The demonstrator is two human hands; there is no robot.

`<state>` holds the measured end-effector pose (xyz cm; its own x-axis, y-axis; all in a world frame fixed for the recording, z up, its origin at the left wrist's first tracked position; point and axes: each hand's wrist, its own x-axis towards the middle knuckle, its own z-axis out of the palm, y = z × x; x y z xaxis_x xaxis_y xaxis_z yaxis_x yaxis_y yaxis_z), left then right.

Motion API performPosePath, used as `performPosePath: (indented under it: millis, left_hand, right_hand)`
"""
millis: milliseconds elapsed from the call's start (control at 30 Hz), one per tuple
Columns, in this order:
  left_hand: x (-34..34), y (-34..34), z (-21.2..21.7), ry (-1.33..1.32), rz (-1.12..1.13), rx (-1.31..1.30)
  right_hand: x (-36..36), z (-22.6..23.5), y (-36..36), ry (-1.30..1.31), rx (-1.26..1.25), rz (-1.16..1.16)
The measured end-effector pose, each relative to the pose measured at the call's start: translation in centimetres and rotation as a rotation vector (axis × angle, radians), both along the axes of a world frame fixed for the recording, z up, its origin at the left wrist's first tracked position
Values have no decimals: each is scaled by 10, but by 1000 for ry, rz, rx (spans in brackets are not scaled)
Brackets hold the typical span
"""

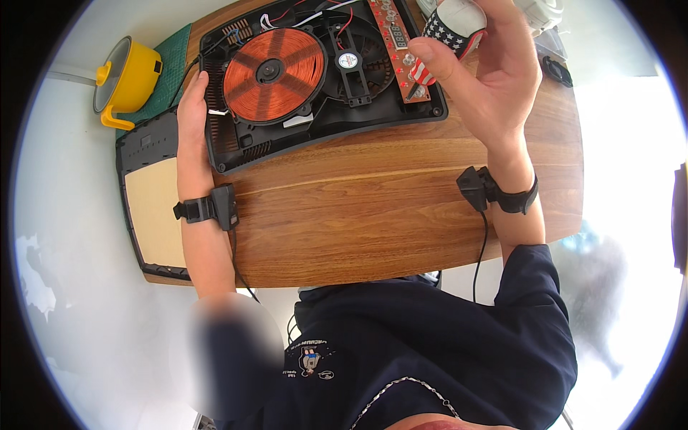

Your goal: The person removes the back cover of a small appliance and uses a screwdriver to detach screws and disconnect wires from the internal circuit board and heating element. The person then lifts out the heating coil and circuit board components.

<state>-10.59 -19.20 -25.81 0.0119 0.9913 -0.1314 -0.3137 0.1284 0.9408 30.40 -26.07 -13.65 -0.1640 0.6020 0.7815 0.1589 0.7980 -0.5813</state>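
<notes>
At top ctr. of the table (pixel 344 229) we see an opened black housing (pixel 373 116); our L hand (pixel 192 111) lies flat along its L edge, fingers extended, unclenched. Our R hand (pixel 502 86) grasps a stars-and-stripes screwdriver (pixel 455 29), tip at the red control board (pixel 401 64); whether it touches, we can't tell. Progress (our est.): part-way, the top cover (pixel 147 147) being off & set down at L, beige panel (pixel 154 211) up; work at the board looks unfinished. Containers: (i) housing, w/ copper coil (pixel 269 69), fan (pixel 376 68), board & wires (pixel 266 24), all apparently seated; (ii) yellow pot (pixel 142 79), upper L, on/beside a green mat (pixel 170 68), lid (pixel 118 61) on, contents not vis.
</notes>
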Motion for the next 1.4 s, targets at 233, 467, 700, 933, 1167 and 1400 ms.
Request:
performPosePath:
  millis: [233, 467, 700, 933, 1167, 1400]
  left_hand:
    - [-2, 2, 0, 8, 1, 7]
    - [3, -2, 5, 5, -3, 6]
    - [-1, -3, 4, 30, 1, -15]
    - [7, -5, 9, 2, -5, 17]
    - [7, -12, 13, -16, -15, -2]
    - [-2, -7, 6, -34, -57, 10]
  right_hand:
    - [-13, 5, -5, 29, 85, 43]
    - [-2, 5, -4, -38, 100, -69]
    - [11, 0, 5, 43, 85, 162]
    - [-6, 2, -1, 150, 101, 93]
    - [4, 2, -2, -62, 119, -132]
    - [-4, 9, -10, 31, 80, 22]
